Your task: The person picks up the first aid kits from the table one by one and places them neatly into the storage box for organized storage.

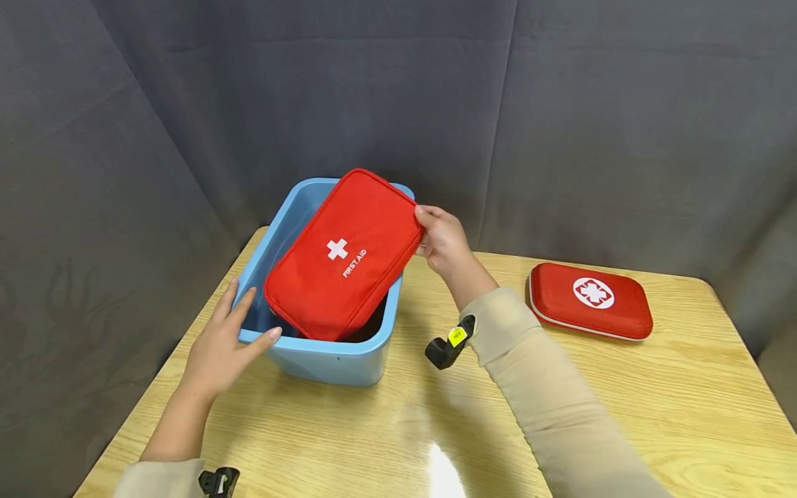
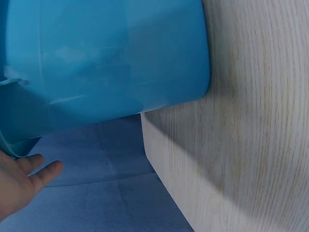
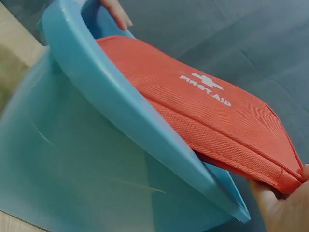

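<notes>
A soft red first aid bag (image 1: 349, 256) with a white cross lies tilted in the mouth of a blue plastic bin (image 1: 336, 360). Its lower end dips inside while the upper right side stands above the rim. My right hand (image 1: 445, 242) pinches the bag's right edge, thumb on top; the right wrist view shows the bag (image 3: 193, 101) slanting down past the rim. At the bin's near left corner, my left hand (image 1: 218, 353) has its fingers spread against the rim. In the left wrist view, part of that hand (image 2: 19, 186) shows beside the rim.
A hard red case (image 1: 591, 302) with a white emblem in a circle lies on the right of the wooden table (image 1: 697, 387). Grey cloth (image 1: 398, 90) hangs behind and along the left. The bin stands near the table's left edge.
</notes>
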Action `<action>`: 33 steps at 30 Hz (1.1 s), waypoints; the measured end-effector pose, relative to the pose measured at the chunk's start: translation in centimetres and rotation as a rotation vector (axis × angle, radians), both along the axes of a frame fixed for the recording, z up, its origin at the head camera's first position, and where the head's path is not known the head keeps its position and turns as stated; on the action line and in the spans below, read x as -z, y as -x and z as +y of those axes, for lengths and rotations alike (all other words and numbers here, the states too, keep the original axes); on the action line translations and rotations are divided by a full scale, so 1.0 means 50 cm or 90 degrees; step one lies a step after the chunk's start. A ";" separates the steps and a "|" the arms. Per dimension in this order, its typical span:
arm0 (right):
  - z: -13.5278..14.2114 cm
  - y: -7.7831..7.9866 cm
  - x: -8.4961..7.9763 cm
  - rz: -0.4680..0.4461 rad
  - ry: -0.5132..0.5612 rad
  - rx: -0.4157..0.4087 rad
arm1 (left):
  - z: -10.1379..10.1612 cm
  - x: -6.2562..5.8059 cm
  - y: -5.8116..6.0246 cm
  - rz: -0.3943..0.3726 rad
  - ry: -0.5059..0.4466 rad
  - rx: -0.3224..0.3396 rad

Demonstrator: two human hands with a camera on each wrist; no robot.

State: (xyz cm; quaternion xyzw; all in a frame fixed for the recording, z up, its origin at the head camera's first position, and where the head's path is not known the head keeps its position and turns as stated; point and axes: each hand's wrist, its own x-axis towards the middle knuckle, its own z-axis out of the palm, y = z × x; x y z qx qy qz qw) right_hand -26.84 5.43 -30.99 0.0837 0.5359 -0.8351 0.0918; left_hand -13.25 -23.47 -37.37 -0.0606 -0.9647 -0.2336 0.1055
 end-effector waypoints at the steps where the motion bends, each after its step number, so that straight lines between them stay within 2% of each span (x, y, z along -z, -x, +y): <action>1: -0.005 0.000 0.001 -0.002 -0.013 -0.003 | 0.000 0.000 0.000 0.000 -0.001 0.000; 12: -0.059 0.003 0.016 0.011 -0.141 -0.052 | 0.001 -0.005 -0.009 -0.017 -0.014 -0.008; 19: -0.074 0.002 0.027 0.019 -0.158 -0.066 | -0.001 -0.005 -0.012 -0.022 -0.016 -0.008; 26: -0.087 0.007 0.024 0.023 -0.195 -0.081 | -0.006 -0.008 -0.014 -0.015 -0.017 -0.008; 29: -0.087 0.008 0.024 0.032 -0.235 -0.073 | -0.006 -0.007 -0.015 -0.019 -0.016 -0.008; 33: -0.079 0.006 0.027 0.049 -0.260 -0.027 | -0.005 -0.006 -0.014 -0.024 -0.016 -0.009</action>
